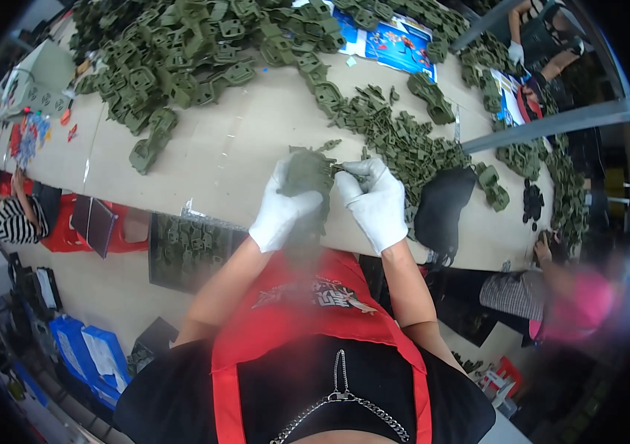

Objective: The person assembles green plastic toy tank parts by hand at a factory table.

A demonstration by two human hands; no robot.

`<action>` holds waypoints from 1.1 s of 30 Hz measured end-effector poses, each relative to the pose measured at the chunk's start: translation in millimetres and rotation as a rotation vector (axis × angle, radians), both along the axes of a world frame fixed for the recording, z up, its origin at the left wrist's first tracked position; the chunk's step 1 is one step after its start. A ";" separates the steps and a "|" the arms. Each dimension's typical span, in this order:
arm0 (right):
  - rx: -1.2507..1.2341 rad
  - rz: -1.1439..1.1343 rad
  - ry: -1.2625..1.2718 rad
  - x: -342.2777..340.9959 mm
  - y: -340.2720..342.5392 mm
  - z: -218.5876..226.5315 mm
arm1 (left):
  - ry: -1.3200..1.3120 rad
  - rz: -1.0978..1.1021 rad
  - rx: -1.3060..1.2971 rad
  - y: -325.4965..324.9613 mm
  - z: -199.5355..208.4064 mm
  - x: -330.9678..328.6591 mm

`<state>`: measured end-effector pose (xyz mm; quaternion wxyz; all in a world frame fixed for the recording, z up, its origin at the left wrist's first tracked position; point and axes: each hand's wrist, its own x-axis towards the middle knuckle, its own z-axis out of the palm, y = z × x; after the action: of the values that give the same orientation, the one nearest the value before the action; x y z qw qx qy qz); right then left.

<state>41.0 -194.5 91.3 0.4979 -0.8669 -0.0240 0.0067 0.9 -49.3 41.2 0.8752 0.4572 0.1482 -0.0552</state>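
Observation:
My left hand (279, 209), in a white glove, is closed around an olive-green moulded plastic part (309, 177), which looks like a toy vehicle body. A smudge in the picture blurs its lower end. At the part's right side, my gloved right hand (379, 206) pinches a small green plastic piece (339, 169), partly hidden by the fingertips. Just beyond both hands lies a loose small green piece (327, 146). A heap of small green plastic pieces (404, 137) spreads over the table to the right of them.
Large green plastic bodies (182, 55) pile up on the far side of the table (211, 152). A black cloth bag (442, 211) sits right of my right hand. Grey metal bars (552, 126) cross the right side. Other people work at the left (15, 211), right and far right.

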 end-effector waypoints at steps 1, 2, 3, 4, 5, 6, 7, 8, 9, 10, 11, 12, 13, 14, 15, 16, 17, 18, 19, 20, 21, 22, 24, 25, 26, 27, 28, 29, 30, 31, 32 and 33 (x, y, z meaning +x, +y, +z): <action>-0.047 0.007 0.023 -3.5 -0.3 2.3 | -0.040 0.004 0.019 -5.1 1.5 -2.8; -0.100 -0.006 -0.028 -5.5 -2.1 -6.6 | 0.009 -0.013 0.024 -7.8 -0.8 -5.6; -0.101 -0.018 -0.025 -9.1 -1.4 -8.0 | 0.012 -0.024 0.024 -12.5 2.5 -8.0; -0.203 -0.010 -0.159 -14.2 2.0 -9.2 | 0.028 -0.019 0.128 -18.4 8.7 -10.2; -0.305 0.000 -0.293 -18.6 5.9 -10.0 | 0.043 -0.012 0.234 -22.7 12.0 -11.2; -0.272 -0.016 -0.317 -21.6 9.6 -10.1 | -0.121 0.066 0.441 -27.2 7.5 -5.7; -0.271 -0.022 -0.314 -21.7 10.1 -11.1 | -0.119 0.059 0.442 -28.7 7.3 -9.5; -0.219 -0.057 -0.198 -20.7 10.9 -13.3 | -0.019 0.048 0.357 -30.0 9.8 -16.4; -0.166 -0.090 -0.083 -19.6 11.5 -16.5 | 0.080 0.038 0.273 -30.8 20.7 -17.2; -0.163 -0.092 -0.080 -19.9 11.8 -20.3 | 0.082 0.036 0.276 -31.9 21.1 -17.0; -0.150 -0.085 -0.141 -20.2 11.9 -25.2 | 0.043 0.048 0.390 -32.7 21.1 -16.9; -0.135 -0.077 -0.199 -21.3 12.5 -29.5 | 0.004 0.059 0.506 -31.9 21.2 -17.7; -0.120 -0.069 -0.258 -22.0 13.2 -31.9 | 0.009 0.058 0.510 -30.7 21.5 -19.6; -0.117 -0.067 -0.252 -22.6 13.6 -32.6 | 0.030 0.040 0.574 -29.7 21.9 -22.0; -0.077 -0.067 -0.204 -22.6 12.9 -32.8 | 0.050 0.022 0.636 -29.0 21.9 -23.0; -0.037 -0.067 -0.156 -22.1 11.3 -32.9 | 0.055 0.024 0.638 -27.8 19.6 -21.7; 0.044 -0.074 0.099 -13.5 6.3 -33.7 | 0.019 0.007 0.617 -26.2 15.0 -19.0; -0.049 -0.063 -0.046 -14.0 10.9 -37.5 | -0.019 -0.011 0.599 -24.7 11.0 -16.7; -0.142 -0.052 -0.191 -14.6 15.5 -42.7 | -0.015 -0.009 0.603 -23.5 8.0 -15.9; -0.138 -0.050 -0.189 -13.3 16.4 -45.8 | 0.012 -0.023 0.638 -22.5 5.3 -15.1; -0.142 -0.051 -0.184 -13.4 15.6 -48.4 | 0.042 -0.037 0.669 -22.5 4.0 -16.0; -0.146 -0.051 -0.180 -14.0 14.9 -51.3 | 0.046 -0.027 0.520 -21.0 3.5 -14.6; -0.074 -0.034 -0.186 -16.9 18.4 -63.0 | -0.066 0.057 0.518 -21.1 -6.0 -10.3; -0.003 -0.020 -0.196 -15.0 19.2 -66.2 | -0.184 0.139 0.515 -21.0 -2.5 -4.8; -0.040 0.070 -0.066 -7.3 16.1 -65.6 | 0.153 0.119 -0.220 -16.2 5.9 -9.1; -0.039 0.083 -0.055 2.5 7.2 -63.2 | 0.189 0.088 -0.040 -8.7 -7.9 -10.7; 0.291 0.333 0.328 23.6 -5.7 -61.9 | 0.263 0.092 -0.218 -6.4 -4.3 -12.0; 0.622 0.568 0.710 50.3 -14.1 -63.3 | 0.330 0.088 -0.396 -3.1 -0.2 -8.3; 0.480 0.484 0.508 75.8 -17.5 -96.5 | 0.216 -0.040 -0.228 12.6 -39.1 -10.8; 0.337 0.401 0.311 99.0 -20.7 -140.5 | 0.221 -0.029 -0.228 11.8 -38.7 -10.8; -0.215 0.487 0.091 116.1 -21.1 -156.1 | 0.246 -0.053 -0.347 10.1 -34.7 -16.0; -0.760 0.549 -0.146 125.4 -21.9 -169.6 | 0.271 -0.078 -0.467 8.7 -32.5 -24.8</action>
<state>166.3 -216.3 -78.3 0.1222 -0.9475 -0.2830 0.0851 -23.9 -40.6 8.7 0.9262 0.2369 0.2296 -0.1825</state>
